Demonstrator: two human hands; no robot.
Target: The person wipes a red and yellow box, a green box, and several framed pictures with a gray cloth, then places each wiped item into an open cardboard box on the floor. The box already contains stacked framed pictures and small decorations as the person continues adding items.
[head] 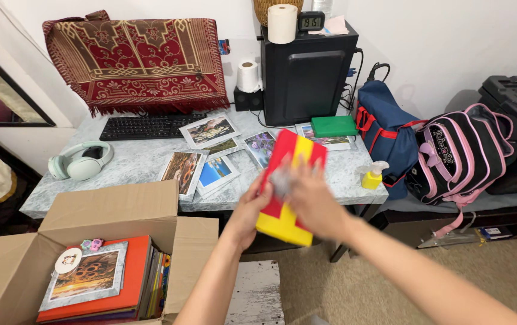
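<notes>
Gripping a red-and-yellow box [290, 180] from beneath, left hand [247, 212], right hand [312, 201] blurred, pressing its front, above a grey desk [132, 165].

White walls [451, 36] back a marble-patterned desk [132, 165] on beige carpet [360, 289].

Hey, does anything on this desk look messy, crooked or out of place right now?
Yes. The photo prints lie scattered at mixed angles and overlapping. A patterned red rug is draped over whatever stands behind the keyboard. The red and yellow book, held in both hands, is motion-blurred. Nothing looks spilled or broken.
</notes>
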